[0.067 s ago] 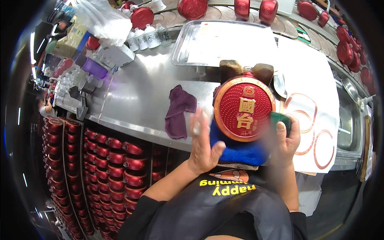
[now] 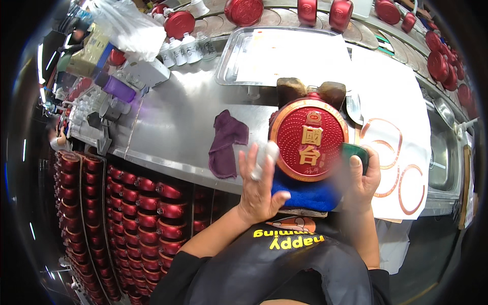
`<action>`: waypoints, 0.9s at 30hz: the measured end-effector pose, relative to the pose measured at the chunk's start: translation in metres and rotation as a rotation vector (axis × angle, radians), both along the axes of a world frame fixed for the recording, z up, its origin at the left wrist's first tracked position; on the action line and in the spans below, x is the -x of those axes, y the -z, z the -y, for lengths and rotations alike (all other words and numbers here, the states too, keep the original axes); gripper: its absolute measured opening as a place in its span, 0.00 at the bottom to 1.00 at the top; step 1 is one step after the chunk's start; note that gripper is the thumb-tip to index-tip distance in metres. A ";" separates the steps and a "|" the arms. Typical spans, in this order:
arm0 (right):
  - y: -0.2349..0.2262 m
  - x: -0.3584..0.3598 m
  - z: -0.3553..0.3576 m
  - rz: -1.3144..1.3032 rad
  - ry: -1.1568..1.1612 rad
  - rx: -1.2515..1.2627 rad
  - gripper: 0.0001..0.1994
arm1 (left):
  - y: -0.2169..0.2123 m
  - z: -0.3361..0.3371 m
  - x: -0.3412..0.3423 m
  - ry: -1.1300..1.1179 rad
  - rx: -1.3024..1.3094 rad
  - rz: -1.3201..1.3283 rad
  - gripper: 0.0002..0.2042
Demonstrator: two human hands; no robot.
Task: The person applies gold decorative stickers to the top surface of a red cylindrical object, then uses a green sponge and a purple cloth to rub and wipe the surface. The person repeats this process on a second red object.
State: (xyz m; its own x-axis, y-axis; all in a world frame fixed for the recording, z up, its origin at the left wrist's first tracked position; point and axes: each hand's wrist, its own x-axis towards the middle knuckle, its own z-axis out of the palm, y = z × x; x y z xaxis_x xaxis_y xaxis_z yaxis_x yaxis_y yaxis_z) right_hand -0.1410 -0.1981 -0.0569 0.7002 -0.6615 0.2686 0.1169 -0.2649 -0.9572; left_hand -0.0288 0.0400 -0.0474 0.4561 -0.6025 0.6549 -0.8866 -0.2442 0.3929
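A round, flat red bottle (image 2: pixel 309 139) with gold raised characters and a copper-coloured ring around its face lies on a blue cloth pad (image 2: pixel 305 195), its neck pointing away from me. My left hand (image 2: pixel 259 188) is at the bottle's lower left edge, fingers spread, with white coverings on some fingertips; whether it touches the rim I cannot tell. In my right hand (image 2: pixel 365 178) is a dark green flat piece (image 2: pixel 355 152), gripped between thumb and fingers against the bottle's right edge. Two brown rests (image 2: pixel 333 94) flank the neck.
A purple cloth (image 2: pixel 227 145) lies left on the metal table (image 2: pixel 173 127). Copper-coloured ring strips (image 2: pixel 412 188) rest on white paper at right. A metal tray (image 2: pixel 223 71) and a curved conveyor with red bottles (image 2: pixel 244 11) stand beyond. Racks of red bottles (image 2: pixel 147 216) fill the lower left.
My left hand has shifted slightly right, its fingertips nearer the bottle's rim. The bottle sits a little further left in the picture. My right hand keeps its hold on the green piece.
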 end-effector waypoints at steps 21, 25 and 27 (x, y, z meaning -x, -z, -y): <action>-0.001 -0.005 0.001 0.018 -0.007 0.058 0.18 | 0.003 -0.067 -0.084 -0.374 -0.402 -0.249 0.17; -0.007 -0.005 0.001 0.036 -0.015 0.142 0.17 | -0.012 -0.044 -0.090 -0.274 0.033 -0.546 0.10; -0.011 -0.004 0.001 0.018 -0.016 0.178 0.17 | -0.039 -0.017 -0.086 -0.120 0.373 -0.881 0.12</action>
State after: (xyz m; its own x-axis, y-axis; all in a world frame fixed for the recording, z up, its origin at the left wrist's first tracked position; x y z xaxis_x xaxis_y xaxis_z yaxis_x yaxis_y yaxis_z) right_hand -0.1370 -0.1991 -0.0463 0.7039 -0.5914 0.3934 0.1394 -0.4280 -0.8930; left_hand 0.0568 0.0566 -0.0080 0.9204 -0.3426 0.1882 -0.2141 -0.0390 0.9760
